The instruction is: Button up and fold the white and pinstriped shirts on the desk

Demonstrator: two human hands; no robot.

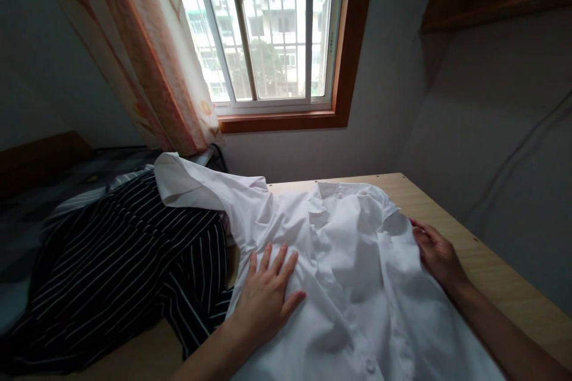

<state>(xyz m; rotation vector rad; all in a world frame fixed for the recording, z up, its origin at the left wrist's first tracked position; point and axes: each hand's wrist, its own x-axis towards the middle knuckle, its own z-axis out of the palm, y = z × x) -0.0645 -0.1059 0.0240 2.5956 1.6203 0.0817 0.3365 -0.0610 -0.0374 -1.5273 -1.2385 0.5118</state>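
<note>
A white button-up shirt (pixel 344 274) lies spread front side up on the wooden table, with its collar toward the window and soft creases across the front. Its left-side sleeve (pixel 210 181) stretches out over a black-and-white striped garment (pixel 134 250). My left hand (pixel 268 292) rests flat on the shirt's left half, fingers spread. At the shirt's right edge, just below the shoulder, my right hand (pixel 440 256) has its fingers curled against the cloth; the fingertips are partly hidden there. The sleeve on that side does not show.
The pale wooden tabletop (pixel 482 262) shows along the right and back edges. Behind it is a window (pixel 277 30) with a patterned curtain (pixel 156 59) to its left. Dark checked fabric (pixel 27 232) lies at the left. A wooden shelf (pixel 500 12) hangs upper right.
</note>
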